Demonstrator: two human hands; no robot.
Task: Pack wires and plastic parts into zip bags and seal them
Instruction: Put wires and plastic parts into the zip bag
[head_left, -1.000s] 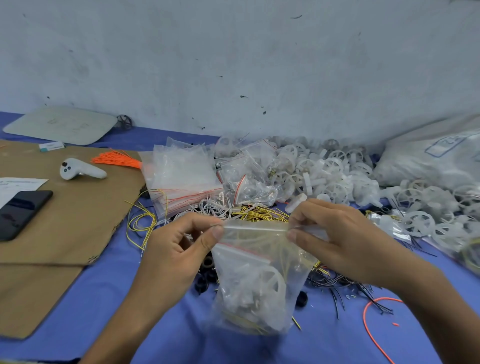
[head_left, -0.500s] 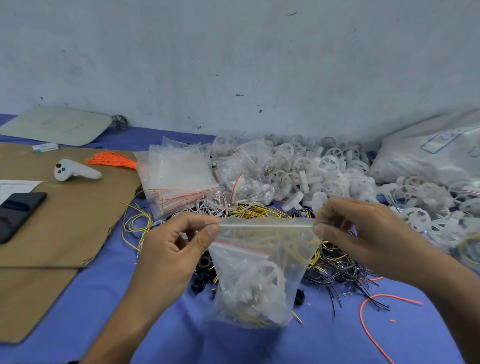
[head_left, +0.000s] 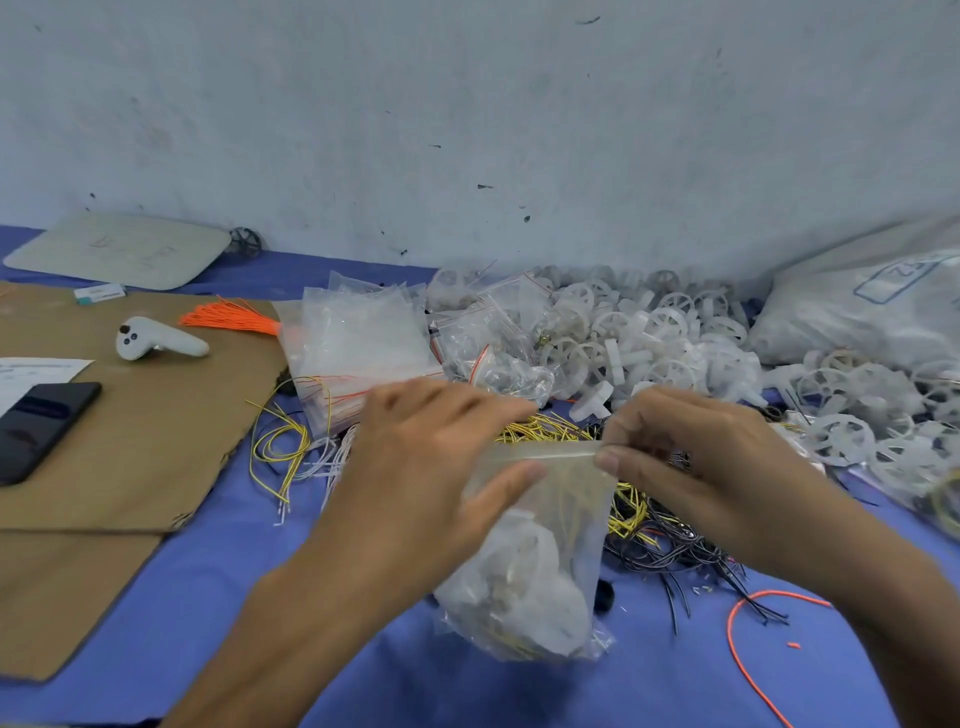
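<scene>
Blue table underneath; left hand and right hand both pinch the bag top between them. Press firmly along the zip; it looks only partly sealed, though blurred.

Packing workshop: white plastic wheels heaped beyond the right hand, empty zip bags stacked beyond the left hand, loose wires between.

Plain blue seen on the tablecloth, brown on the cardboard, orange on the wire bundle, white on the plastic wheels, yellow wires.
</scene>
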